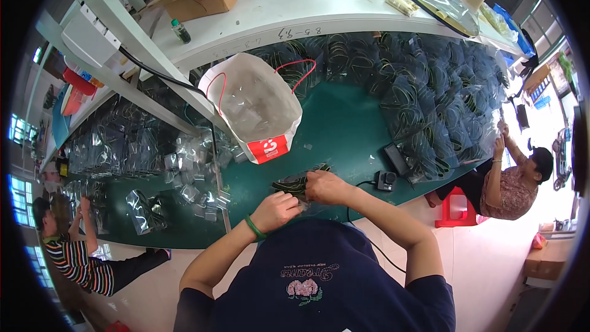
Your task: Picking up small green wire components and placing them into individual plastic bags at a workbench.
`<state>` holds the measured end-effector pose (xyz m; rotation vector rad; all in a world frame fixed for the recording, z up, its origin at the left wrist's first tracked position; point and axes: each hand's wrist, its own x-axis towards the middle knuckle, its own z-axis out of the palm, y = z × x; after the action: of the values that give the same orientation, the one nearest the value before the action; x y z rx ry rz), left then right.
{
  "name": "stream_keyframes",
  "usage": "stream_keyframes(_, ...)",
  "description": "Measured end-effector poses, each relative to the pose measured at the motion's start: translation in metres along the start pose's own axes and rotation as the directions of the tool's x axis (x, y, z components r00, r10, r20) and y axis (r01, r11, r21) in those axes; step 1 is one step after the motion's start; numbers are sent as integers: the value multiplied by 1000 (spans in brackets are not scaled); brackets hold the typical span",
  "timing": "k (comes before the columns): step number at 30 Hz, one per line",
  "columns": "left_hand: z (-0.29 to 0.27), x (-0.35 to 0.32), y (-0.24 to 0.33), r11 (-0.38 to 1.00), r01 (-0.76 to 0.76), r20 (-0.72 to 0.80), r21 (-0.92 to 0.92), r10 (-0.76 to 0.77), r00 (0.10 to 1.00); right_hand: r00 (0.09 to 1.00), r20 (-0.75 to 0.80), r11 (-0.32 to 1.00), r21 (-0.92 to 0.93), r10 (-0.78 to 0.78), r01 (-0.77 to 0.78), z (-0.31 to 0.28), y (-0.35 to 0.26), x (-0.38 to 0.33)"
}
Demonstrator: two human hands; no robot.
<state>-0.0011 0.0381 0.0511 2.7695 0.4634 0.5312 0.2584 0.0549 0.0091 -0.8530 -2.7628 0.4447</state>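
Note:
At the table's near edge, in front of my chest, both hands are closed on a clear plastic bag (287, 185) with a dark, yellow-green-streaked coil in it. My left hand (278, 211), with a green bangle at the wrist, pinches the near left part of the bag. Bent over its right part are the fingers of my right hand (329, 187), which hide much of the coil. I cannot make out exactly what the coil is. Beyond my hands stands an upright white paper bag (261, 101) with red handles and clear plastic pieces inside.
Many bagged dark coils (430, 98) cover the green table (341, 110) at the right and back. A small black camera (386, 180) and a black box (396, 158) lie right of my hands. Small clear packets (190, 175) lie left. Co-workers sit on both sides; a shelf (258, 15) spans the back.

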Motion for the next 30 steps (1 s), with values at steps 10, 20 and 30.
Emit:
stream_keyframes(10, 7, -1, -9, 994, 66, -4, -92, -67, 998, 994, -107, 980, -197, -21, 0, 3, -6, 3)
stream_keyframes(20, 27, -10, -12, 924, 353, 91, -145, -343, 935, 886, 319, 935, -224, 337, -275, -4, -11, 29)
stream_keyframes(30, 25, -7, -2, 914, 373, 31, -159, -373, 927, 763, 468, 860, 12, 446, -510, -12, -18, 24)
